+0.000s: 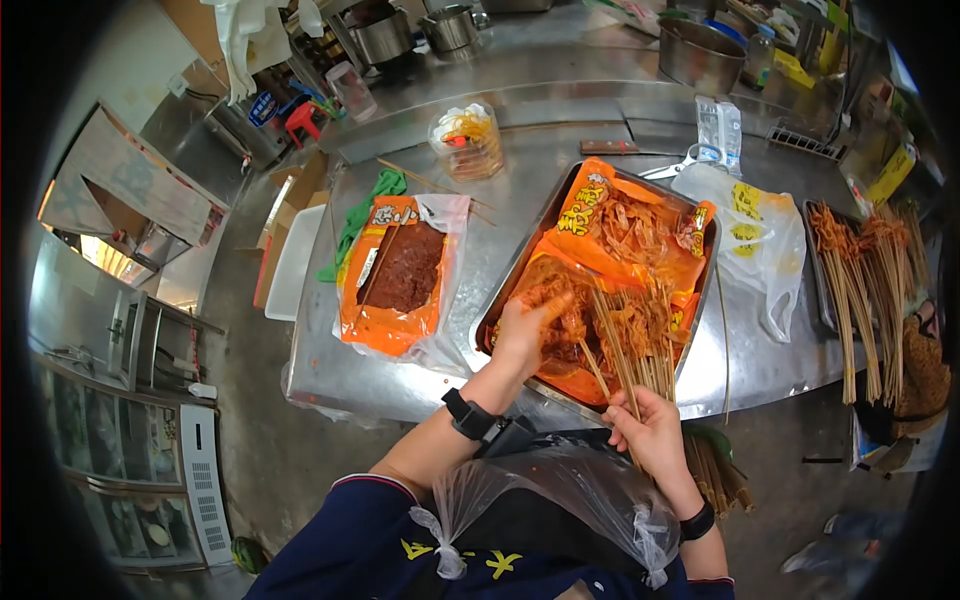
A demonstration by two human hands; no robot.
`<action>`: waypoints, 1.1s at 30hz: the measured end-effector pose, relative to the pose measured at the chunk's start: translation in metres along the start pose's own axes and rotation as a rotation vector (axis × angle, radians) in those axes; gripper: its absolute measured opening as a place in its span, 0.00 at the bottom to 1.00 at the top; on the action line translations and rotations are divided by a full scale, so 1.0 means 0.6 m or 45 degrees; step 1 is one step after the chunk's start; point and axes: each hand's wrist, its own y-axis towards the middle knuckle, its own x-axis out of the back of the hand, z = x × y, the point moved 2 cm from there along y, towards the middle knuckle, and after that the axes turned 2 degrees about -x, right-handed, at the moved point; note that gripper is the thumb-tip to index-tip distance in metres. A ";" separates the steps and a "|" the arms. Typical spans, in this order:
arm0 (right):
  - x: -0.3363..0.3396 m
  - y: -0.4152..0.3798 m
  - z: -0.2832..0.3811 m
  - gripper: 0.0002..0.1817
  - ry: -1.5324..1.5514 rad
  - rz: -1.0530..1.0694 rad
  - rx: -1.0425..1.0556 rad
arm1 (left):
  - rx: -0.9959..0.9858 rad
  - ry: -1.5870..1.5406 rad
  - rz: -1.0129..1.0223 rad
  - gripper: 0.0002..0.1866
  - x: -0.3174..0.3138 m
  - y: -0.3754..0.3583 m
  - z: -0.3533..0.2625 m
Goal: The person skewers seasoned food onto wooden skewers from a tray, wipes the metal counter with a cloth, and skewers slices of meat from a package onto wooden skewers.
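Observation:
My left hand point(525, 330) reaches into the metal tray point(508, 275), its fingers closed around a piece of red, sauce-coated food point(548, 287). Between the fingers of my right hand point(648, 425), at the tray's near edge, is a thin bamboo skewer point(595, 368) whose tip points toward that food. Several loaded skewers point(655, 345) lie side by side in the tray's right part, handles toward me. An opened orange food bag point(640, 260) lies in the tray with shredded, sauced pieces on it. The exact shape of the held piece is partly hidden by my fingers.
Left of the tray lies an orange bag point(385, 325) with a dark red block point(408, 265). Behind are a clear tub point(480, 155) and scissors point(690, 158). A white plastic bag point(775, 265) and a tray of skewers point(850, 290) are rightward. A green cloth point(355, 225) lies left.

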 end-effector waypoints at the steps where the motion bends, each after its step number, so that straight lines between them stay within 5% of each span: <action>1: 0.001 0.000 0.000 0.03 -0.001 -0.001 0.008 | 0.107 -0.113 -0.019 0.13 0.000 0.000 -0.005; 12: 0.003 -0.003 -0.001 0.04 0.062 -0.008 0.028 | 0.357 -0.223 -0.019 0.14 0.003 -0.010 0.012; 21: 0.004 -0.001 -0.002 0.04 0.056 -0.008 0.035 | 0.168 -0.071 -0.021 0.10 -0.015 -0.011 -0.006; 26: 0.002 -0.001 0.000 0.03 0.026 -0.014 0.016 | -0.282 0.377 -0.060 0.08 -0.021 -0.017 -0.003; 30: 0.001 0.000 -0.001 0.02 -0.005 -0.022 0.014 | -0.302 0.460 -0.048 0.08 -0.025 -0.030 -0.004; 33: 0.000 0.004 0.000 0.02 -0.017 -0.055 0.022 | -0.085 0.388 0.001 0.08 -0.033 -0.045 0.023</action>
